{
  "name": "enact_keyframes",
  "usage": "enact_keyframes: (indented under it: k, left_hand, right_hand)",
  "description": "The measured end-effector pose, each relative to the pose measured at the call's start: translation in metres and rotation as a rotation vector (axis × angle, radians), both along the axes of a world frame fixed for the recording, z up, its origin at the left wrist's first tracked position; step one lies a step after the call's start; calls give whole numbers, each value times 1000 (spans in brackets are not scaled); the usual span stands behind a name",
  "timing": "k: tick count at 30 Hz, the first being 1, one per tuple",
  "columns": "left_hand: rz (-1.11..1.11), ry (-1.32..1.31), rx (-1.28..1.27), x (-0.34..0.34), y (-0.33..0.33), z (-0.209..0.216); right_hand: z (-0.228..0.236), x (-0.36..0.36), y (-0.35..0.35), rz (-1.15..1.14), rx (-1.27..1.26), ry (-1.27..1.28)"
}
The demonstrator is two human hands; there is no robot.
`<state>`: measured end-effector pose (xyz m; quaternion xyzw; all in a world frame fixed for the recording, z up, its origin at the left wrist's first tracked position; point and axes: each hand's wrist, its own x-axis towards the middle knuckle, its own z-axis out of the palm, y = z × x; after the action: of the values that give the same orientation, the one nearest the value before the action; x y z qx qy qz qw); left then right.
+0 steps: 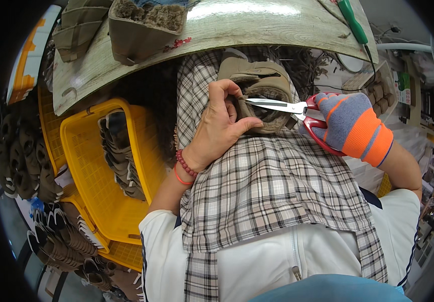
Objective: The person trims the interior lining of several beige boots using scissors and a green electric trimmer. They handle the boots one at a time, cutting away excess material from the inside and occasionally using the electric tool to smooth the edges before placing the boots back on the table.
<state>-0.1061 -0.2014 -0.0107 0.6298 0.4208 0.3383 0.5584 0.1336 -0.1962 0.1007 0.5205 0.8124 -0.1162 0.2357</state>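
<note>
A tan shoe upper [254,70] with fuzzy lining lies in my lap on a checked apron. My bare left hand [222,116] pinches the edge of its opening between thumb and fingers. My right hand [350,126], in a grey and orange glove, grips the red handles of a pair of scissors [282,105]. The blades point left over the lined opening, their tips close to my left fingertips. Whether the tips have material between them is too small to tell.
Ahead stands a pale wood-grain table [257,27] with a fleece-lined brown piece [139,38] and a green-handled tool [353,21]. At left, a yellow crate [89,171] holds several stacked shoe pieces [120,156]. More shoe pieces [58,236] sit beyond it. A box of brown rolls [380,95] is at right.
</note>
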Motion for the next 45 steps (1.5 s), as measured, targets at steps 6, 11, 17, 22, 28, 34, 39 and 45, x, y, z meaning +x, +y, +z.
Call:
enact_keyframes:
  k: [6, 11, 17, 22, 28, 34, 39, 45]
  left_hand:
    - [7, -8, 4, 0, -1, 0]
    - [11, -15, -1, 1, 0, 2]
    - [29, -29, -39, 1, 0, 3]
    - [28, -25, -42, 1, 0, 4]
    - [25, -9, -38, 2, 2, 5]
    - [7, -3, -50, 2, 3, 6]
    - [0, -11, -68, 1, 4, 6]
    - [-19, -24, -39, 1, 5, 3]
  right_hand:
    - [2, 4, -2, -1, -35, 25]
    - [-7, 6, -6, -20, 86, 84]
    - [-8, 2, -6, -49, 100, 140]
    - [-9, -1, -7, -85, 91, 221]
    - [-7, -6, -3, -27, 144, 194]
    - [-11, -3, -2, 116, 220, 10]
    - [-12, -3, 0, 137, 242, -40]
    - [-16, 5, -1, 222, 293, -40]
